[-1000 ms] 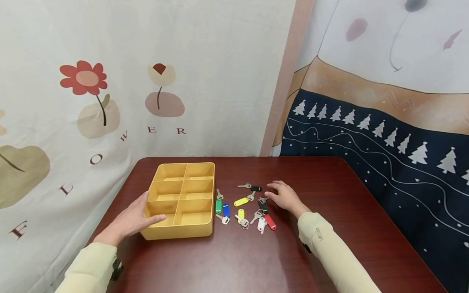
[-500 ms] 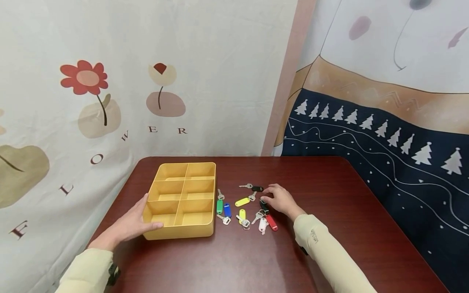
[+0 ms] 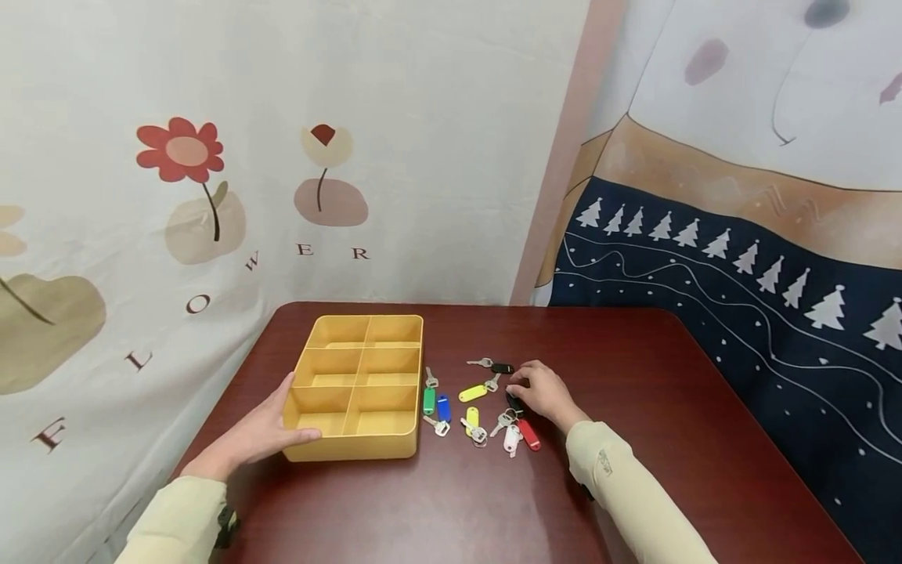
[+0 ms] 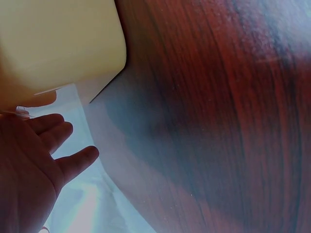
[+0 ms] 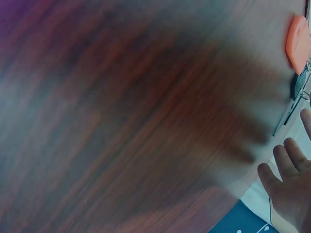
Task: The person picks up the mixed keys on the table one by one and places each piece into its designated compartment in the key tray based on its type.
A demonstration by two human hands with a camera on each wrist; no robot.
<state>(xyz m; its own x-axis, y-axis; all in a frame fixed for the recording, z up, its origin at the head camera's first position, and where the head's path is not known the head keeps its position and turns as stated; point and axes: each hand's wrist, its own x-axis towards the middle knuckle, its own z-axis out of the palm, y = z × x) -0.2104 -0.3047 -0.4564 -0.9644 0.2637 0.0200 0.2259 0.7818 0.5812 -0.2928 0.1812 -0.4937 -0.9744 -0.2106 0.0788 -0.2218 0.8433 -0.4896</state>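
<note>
on the dark red table (image 3: 451,501), a yellow six-section box (image 3: 350,448) stands left of a group of tagged keys (image 3: 477,432). left hand (image 3: 255,435): placed at the near left corner of the box, fingers straight, not clenched. right hand (image 3: 548,393): positioned over the near black tag (image 3: 515,403), partly hiding it; whether the fingers pinch it cannot be told. red tag (image 3: 529,435) and white tag (image 3: 510,439): nearer the person. green tag (image 3: 429,401) and blue tag (image 3: 443,409): just beside the box.

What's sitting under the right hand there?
At the fingertips of the right hand, part of the nearer black key tag shows. Its far end is covered, as is anything beneath the palm.
</note>
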